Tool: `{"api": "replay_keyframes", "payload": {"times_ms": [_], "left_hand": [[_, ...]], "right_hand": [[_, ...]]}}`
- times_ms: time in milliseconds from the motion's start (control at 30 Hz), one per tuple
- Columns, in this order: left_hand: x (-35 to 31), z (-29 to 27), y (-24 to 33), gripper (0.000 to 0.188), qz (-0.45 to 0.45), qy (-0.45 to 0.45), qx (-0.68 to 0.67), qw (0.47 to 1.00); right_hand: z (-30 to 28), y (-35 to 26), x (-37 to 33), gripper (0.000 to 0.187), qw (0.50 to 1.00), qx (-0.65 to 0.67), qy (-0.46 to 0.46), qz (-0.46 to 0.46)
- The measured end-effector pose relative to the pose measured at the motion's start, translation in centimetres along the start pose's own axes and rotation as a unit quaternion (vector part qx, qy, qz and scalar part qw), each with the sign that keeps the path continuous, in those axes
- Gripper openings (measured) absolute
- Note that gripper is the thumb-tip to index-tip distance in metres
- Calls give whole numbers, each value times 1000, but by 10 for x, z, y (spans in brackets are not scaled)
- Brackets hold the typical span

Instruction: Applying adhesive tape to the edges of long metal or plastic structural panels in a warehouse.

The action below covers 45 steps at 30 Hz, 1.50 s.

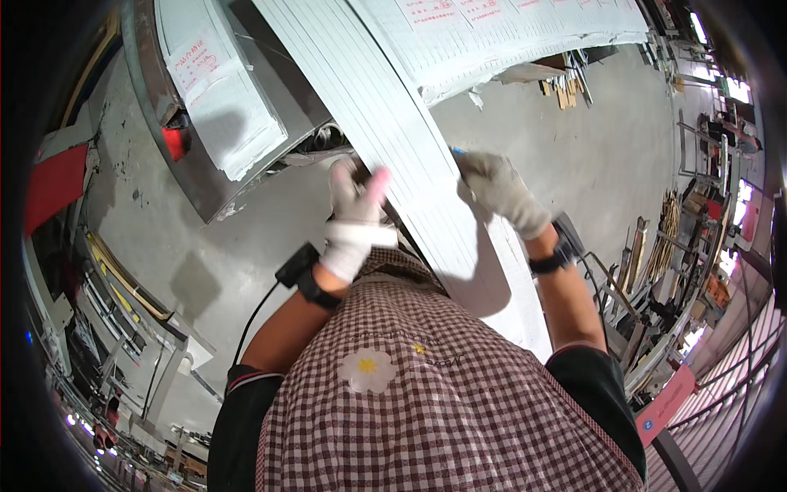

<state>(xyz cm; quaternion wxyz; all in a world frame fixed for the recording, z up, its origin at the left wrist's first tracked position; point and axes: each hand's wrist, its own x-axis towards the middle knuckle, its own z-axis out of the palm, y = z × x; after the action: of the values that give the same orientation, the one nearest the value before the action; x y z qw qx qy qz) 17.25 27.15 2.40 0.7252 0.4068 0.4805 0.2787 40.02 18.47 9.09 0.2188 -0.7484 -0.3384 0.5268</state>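
A long bundle of flat white strips (pixel 385 115) runs from the upper middle down to my waist, over the apron. My left hand (pixel 351 205), in a pale glove with a pink fingertip, is raised beside the bundle's left edge, its visible fingers apart and slightly blurred. A white band-like piece (pixel 373 235), perhaps a roll seen edge-on, crosses that hand near the wrist. My right hand (pixel 500 193), also gloved, is closed at the bundle's right edge. A small blue tip (pixel 457 151) shows by its fingers; what they grip is mostly hidden.
White-wrapped packs (pixel 525 37) lie at the far right of the bundle, and another wrapped pack (pixel 221 98) rests on a dark curved-looking surface (pixel 156 115) at the left. Loose strips (pixel 570 82) stick out beyond. Racks with long pieces (pixel 660 246) stand at the right.
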Motion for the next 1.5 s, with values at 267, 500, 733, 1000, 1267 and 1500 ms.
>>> {"api": "replay_keyframes", "payload": {"times_ms": [267,500,733,1000,1267,1500], "left_hand": [[42,3,8,73,-21,-31,-140,989],[17,29,-23,83,-25,1,-100,995],[-8,-11,55,79,251,13,120,961],[-31,-57,61,16,-15,-59,-48,997],[66,-42,-53,48,-63,-68,-231,968],[118,-32,-84,39,-129,-225,-342,903]], "right_hand": [[5,-32,34,36,982,-121,111,-90],[4,-5,25,30,958,-258,40,-116],[-7,-86,-13,36,948,-66,33,-309],[12,-128,1,21,895,-333,-83,-286],[9,-84,50,18,833,-365,311,-277],[104,-57,28,72,856,-368,308,-192]]}}
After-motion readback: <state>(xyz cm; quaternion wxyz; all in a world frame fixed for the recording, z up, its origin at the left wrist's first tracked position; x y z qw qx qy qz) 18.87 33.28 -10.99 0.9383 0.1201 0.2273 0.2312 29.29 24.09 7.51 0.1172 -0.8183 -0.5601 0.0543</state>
